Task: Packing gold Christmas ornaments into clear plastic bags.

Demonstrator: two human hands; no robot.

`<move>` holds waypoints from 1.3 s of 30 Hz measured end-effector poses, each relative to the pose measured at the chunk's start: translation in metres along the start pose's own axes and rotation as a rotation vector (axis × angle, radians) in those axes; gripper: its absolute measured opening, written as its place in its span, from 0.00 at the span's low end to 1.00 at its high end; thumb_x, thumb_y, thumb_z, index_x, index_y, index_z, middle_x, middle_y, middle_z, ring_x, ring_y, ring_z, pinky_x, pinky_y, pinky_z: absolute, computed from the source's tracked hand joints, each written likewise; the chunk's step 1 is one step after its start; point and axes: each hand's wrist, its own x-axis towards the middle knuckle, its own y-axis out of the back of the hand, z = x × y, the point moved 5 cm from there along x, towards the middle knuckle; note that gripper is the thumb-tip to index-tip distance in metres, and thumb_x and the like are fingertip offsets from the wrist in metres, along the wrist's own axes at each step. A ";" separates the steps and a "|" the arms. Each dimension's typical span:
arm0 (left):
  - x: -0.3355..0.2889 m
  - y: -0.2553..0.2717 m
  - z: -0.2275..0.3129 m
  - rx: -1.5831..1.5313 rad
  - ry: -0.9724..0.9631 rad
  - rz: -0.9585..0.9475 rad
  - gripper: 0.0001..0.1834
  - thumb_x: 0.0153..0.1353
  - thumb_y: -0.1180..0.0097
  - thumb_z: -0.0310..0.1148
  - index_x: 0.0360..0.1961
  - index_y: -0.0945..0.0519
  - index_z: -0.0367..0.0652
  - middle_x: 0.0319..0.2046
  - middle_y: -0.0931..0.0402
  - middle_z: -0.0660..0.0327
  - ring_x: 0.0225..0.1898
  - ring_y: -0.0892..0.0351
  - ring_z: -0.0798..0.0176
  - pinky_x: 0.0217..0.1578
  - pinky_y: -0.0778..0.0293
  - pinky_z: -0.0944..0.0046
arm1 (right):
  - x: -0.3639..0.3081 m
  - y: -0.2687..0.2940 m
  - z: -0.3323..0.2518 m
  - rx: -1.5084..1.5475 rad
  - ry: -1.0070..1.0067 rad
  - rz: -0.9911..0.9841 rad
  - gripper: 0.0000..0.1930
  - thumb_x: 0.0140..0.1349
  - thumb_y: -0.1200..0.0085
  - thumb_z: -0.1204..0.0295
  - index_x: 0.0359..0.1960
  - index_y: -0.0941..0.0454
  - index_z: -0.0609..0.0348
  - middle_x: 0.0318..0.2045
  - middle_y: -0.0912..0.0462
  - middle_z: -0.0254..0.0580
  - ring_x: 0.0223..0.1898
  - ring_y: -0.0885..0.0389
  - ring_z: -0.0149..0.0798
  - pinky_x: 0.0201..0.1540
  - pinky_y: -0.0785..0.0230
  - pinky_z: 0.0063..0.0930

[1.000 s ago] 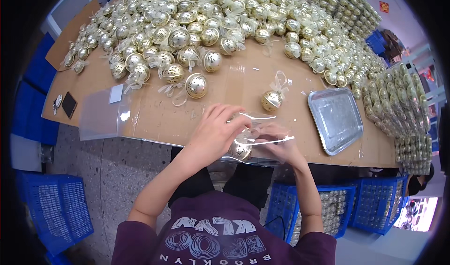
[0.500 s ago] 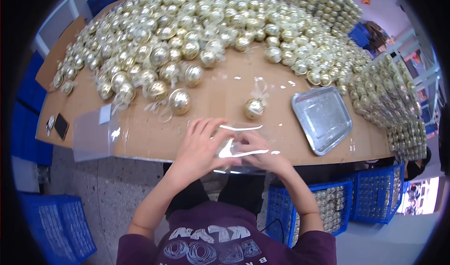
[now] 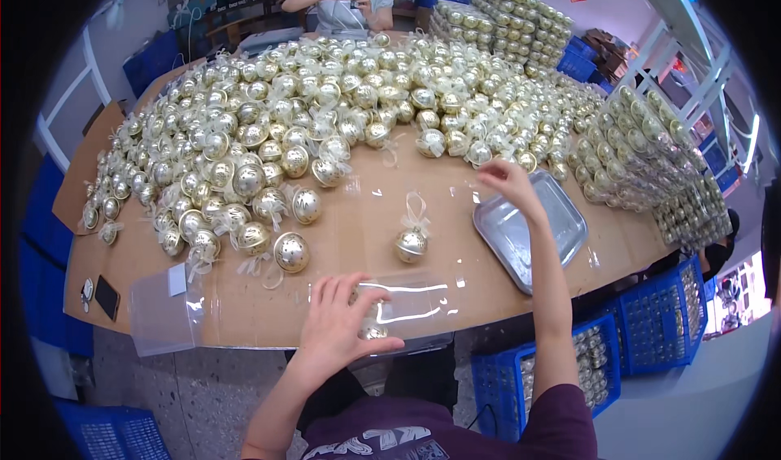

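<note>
My left hand (image 3: 338, 330) grips the left end of a clear plastic box (image 3: 416, 301) lying at the table's near edge. A gold ball ornament (image 3: 373, 328) shows inside the box beside the thumb. My right hand (image 3: 509, 185) hovers over the far left part of a metal tray (image 3: 533, 230), close to the heap; its fingers are loosely bent and I see nothing in them. Just beyond the box a single gold ball ornament (image 3: 412, 246) stands with its sheer ribbon loop pointing away. Another gold ball (image 3: 291, 252) lies farther left.
A large heap of gold balls with ribbons (image 3: 268, 110) covers the far table. Packed clear trays of balls (image 3: 634, 155) are stacked at right. A phone (image 3: 106, 297) and a clear plastic sheet (image 3: 167, 322) lie left. Blue crates (image 3: 561, 370) stand below; a person (image 3: 350, 4) sits opposite.
My right hand has left the plastic box and swung up and right to the tray. My left hand stays on the box. The view has tilted up, bringing the person opposite into sight.
</note>
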 end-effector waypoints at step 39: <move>-0.008 -0.004 -0.009 -0.066 -0.006 0.052 0.33 0.44 0.37 0.61 0.47 0.24 0.51 0.52 0.33 0.53 0.58 0.37 0.48 0.62 0.47 0.46 | -0.082 -0.108 -0.123 0.543 0.032 -0.387 0.41 0.44 0.30 0.80 0.61 0.39 0.59 0.53 0.33 0.35 0.57 0.33 0.32 0.60 0.37 0.27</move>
